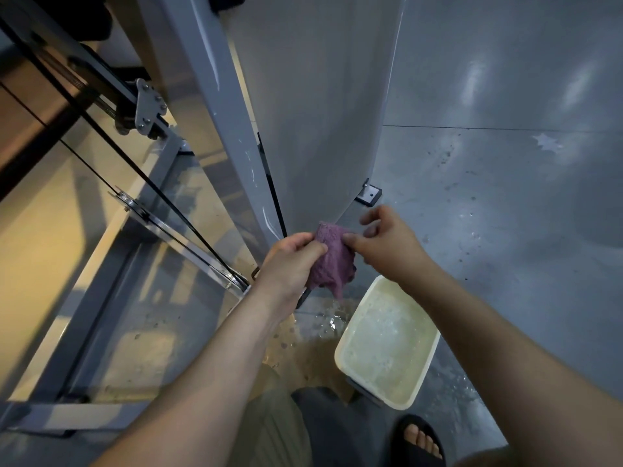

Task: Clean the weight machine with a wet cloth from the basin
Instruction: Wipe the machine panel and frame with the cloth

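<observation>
A wet purple cloth (332,261) hangs bunched between my two hands, above the floor just left of the basin. My left hand (290,261) grips its left side with curled fingers. My right hand (381,242) pinches the cloth's upper right edge with thumb and forefinger, the other fingers spread. The cream rectangular basin (340,357), filled with cloudy water, stands on the floor below my right forearm. The grey weight machine's upright post (232,129) and its large shroud panel (313,112) rise straight ahead, close behind the cloth.
Black cables (111,143) and a pulley (129,202) run through the machine frame at left. Water is spilled on the floor (323,325) beside the basin. A bolted foot bracket (369,193) sits at the shroud's base. My sandalled foot (421,439) is near the basin.
</observation>
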`<state>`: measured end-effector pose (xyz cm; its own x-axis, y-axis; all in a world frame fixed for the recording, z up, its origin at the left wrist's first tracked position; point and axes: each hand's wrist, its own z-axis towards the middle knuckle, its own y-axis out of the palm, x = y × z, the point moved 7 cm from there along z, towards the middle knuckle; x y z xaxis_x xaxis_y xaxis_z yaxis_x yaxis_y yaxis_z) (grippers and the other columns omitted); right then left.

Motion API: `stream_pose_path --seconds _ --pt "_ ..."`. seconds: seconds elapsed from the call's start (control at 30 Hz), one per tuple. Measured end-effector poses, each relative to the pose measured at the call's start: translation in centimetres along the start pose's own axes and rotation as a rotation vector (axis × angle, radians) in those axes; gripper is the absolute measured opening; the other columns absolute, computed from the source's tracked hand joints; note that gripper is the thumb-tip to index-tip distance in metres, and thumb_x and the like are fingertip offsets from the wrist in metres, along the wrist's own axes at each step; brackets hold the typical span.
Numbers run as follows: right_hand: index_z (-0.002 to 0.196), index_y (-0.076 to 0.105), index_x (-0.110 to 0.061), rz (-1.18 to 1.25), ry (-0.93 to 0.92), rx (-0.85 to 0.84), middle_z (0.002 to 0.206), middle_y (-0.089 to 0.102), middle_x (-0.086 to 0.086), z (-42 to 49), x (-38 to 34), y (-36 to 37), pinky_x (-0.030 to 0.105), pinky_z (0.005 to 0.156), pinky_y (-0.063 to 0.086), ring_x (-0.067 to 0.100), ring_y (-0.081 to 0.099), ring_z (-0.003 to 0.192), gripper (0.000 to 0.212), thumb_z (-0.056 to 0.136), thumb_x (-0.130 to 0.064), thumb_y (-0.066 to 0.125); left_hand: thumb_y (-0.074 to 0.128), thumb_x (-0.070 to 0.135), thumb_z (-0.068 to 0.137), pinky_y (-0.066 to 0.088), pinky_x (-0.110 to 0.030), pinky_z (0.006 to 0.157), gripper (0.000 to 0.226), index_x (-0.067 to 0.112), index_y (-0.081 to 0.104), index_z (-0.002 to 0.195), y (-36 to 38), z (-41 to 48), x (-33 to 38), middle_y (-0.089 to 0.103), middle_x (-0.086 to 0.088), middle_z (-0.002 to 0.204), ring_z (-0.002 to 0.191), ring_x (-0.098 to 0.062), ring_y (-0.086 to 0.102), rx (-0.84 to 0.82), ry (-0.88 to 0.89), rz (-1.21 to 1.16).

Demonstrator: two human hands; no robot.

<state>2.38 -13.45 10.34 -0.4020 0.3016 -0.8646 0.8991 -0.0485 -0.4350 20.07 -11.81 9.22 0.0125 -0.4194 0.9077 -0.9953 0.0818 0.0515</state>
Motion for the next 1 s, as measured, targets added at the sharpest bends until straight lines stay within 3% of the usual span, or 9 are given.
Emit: stream_pose_path --seconds 0.07,0.13,0.23,0.33,0.43,0.57,0.73,0.9,1.0 --pt "0.105 0.057 -0.021 -0.172 -0.214 0.053 0.091 0.054 -0.006 -0.6 -1.7 0.1 0.029 0.069 0.049 0.011 0.056 0.076 0.027 0.088 -0.026 0.078 0.063 0.005 0.096 0.062 -0.036 0.065 0.015 0.0 0.071 0.107 -0.7 -0.2 -0.2 0.076 -0.02 0.084 0.076 -0.034 0.074 0.068 -0.02 0.002" --pt "0.106 0.064 -0.02 -0.146 -0.333 -0.139 0.1 0.06 -0.004 -1.6 -2.5 2.0 0.028 0.074 0.053 0.011 0.062 0.084 0.024 0.089 -0.029 0.078 0.063 0.004 0.097 0.048 -0.026 0.048 0.018 -0.008 0.065 0.11 -1.1 -0.7 -0.4 0.072 -0.019 0.073 0.059 -0.027 0.066 0.089 -0.033 -0.053" --pt "0.109 0.064 -0.025 -0.198 -0.329 -0.288 0.107 0.06 -0.004 -2.5 -1.8 4.1 0.028 0.074 0.059 0.01 0.065 0.087 0.032 0.085 -0.033 0.083 0.054 0.005 0.1 0.051 -0.038 0.064 0.018 -0.008 0.066 0.102 -1.5 -0.8 -1.9 0.065 -0.032 0.091 0.074 -0.036 0.061 0.038 -0.107 -0.21" --pt "0.106 0.062 -0.028 -0.123 -0.234 -0.245 0.098 0.067 -0.006 -1.9 -0.3 4.7 0.025 0.056 0.058 0.009 0.069 0.076 0.026 0.089 -0.021 0.08 0.041 0.002 0.098 0.06 -0.041 0.087 0.035 -0.006 0.066 0.121 -1.7 -0.8 -3.4 0.07 -0.028 0.119 0.104 -0.035 0.069 -0.047 -0.209 -0.361" --pt "0.107 0.067 -0.017 -0.048 -0.139 -0.279 0.084 0.071 -0.001 -0.3 0.8 6.5 0.02 0.049 0.051 0.005 0.068 0.06 0.015 0.095 -0.009 0.071 0.038 -0.003 0.096 0.057 -0.042 0.101 0.039 -0.001 0.068 0.121 -2.8 -0.6 -4.0 0.071 -0.022 0.12 0.11 -0.027 0.069 0.051 -0.193 -0.227" --pt "0.12 0.069 -0.015 0.005 0.014 -0.206 0.094 0.073 -0.002 3.6 3.3 8.7 0.029 0.062 0.06 0.013 0.073 0.077 0.024 0.096 -0.015 0.069 0.046 0.007 0.099 0.055 -0.041 0.102 0.029 0.021 0.07 0.109 -6.7 0.6 -4.9 0.072 0.0 0.109 0.108 -0.015 0.067 0.361 -0.103 0.046" --pt "0.102 0.06 -0.02 0.401 0.193 -0.035 0.099 0.071 0.01 5.0 6.3 12.8 0.021 0.042 0.049 0.017 0.067 0.065 0.011 0.101 -0.01 0.061 0.044 -0.002 0.099 0.051 -0.032 0.09 0.036 0.028 0.057 0.114 -8.8 2.4 -4.6 0.062 0.003 0.127 0.113 -0.017 0.062 0.501 0.037 0.116" --pt "0.104 0.062 -0.014 0.537 0.125 0.162 0.068 0.072 0.009 5.2 11.4 17.1 0.031 0.063 0.058 0.016 0.073 0.061 0.012 0.103 -0.006 0.053 0.037 -0.017 0.089 0.046 -0.047 0.112 0.076 0.033 0.041 0.146 -9.4 4.8 -4.7 0.049 0.008 0.144 0.13 -0.009 0.053 0.554 0.215 0.226" --pt "0.101 0.066 -0.035 0.541 0.056 0.211 0.09 0.073 0.012 4.8 12.2 19.7 0.036 0.086 0.06 0.016 0.074 0.08 0.022 0.099 -0.014 0.057 0.039 -0.021 0.087 0.042 -0.046 0.117 0.089 0.037 0.032 0.153 -8.9 5.0 -5.3 0.044 0.007 0.154 0.137 -0.007 0.049 0.503 0.286 0.226"
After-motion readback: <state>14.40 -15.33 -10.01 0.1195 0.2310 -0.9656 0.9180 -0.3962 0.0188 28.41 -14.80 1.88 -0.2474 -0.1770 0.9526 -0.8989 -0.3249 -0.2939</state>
